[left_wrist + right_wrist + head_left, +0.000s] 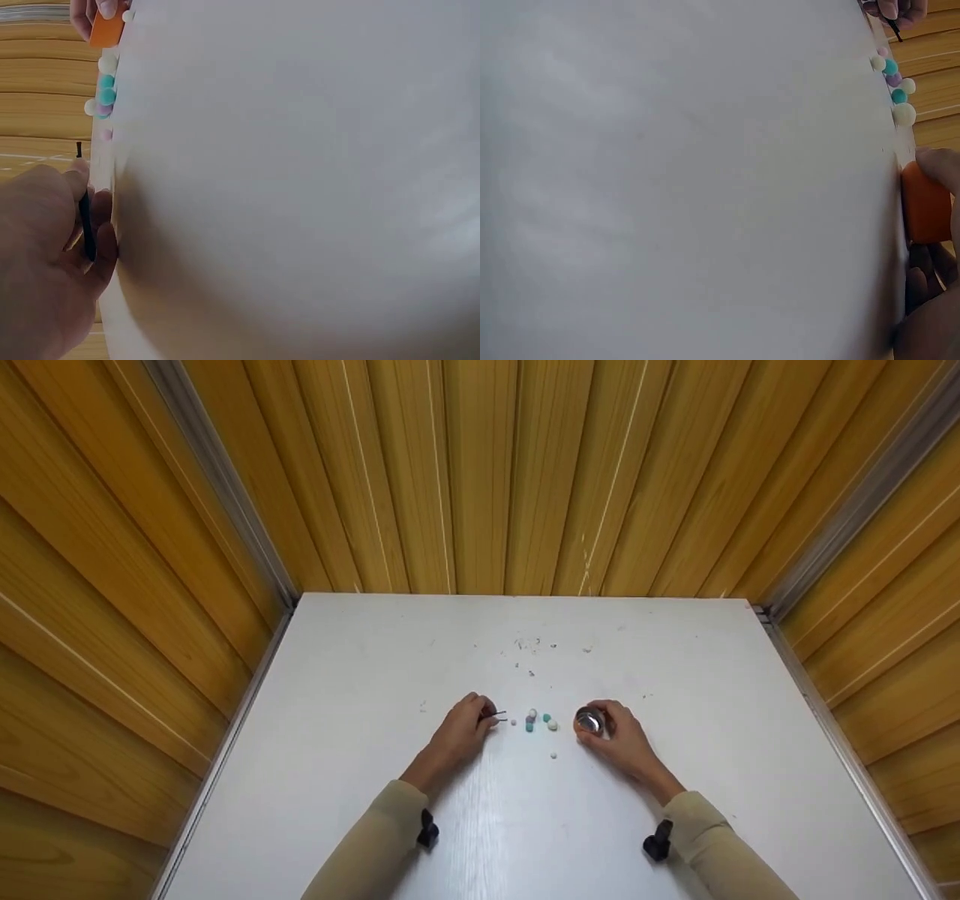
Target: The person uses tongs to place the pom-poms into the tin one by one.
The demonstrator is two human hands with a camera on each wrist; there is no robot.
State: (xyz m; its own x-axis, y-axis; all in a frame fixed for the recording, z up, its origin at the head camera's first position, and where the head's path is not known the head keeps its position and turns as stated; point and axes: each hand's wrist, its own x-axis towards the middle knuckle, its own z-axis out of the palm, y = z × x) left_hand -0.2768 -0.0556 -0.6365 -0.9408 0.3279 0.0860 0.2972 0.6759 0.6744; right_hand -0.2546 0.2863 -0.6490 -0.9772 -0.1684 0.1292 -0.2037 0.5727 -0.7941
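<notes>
My left hand (463,726) pinches dark tweezers (86,225), whose two tips point right, apart, toward a small pale pink ball (514,722). My right hand (619,737) grips a small cup (926,204), orange outside and shiny metal inside, tilted with its mouth partly toward the head camera. Between the hands lie several little balls: a teal ball (529,727) and a white ball (532,712) in one cluster with a purple one, and a cream ball (553,726) touching another teal ball (547,718). One white ball (553,755) lies alone, nearer me.
The white table (337,810) carries small dark marks (529,645) beyond the balls. Wood-patterned panels (480,480) stand behind and at both sides, with metal rails along the table's side edges. Each sleeve has a black wrist camera (657,842).
</notes>
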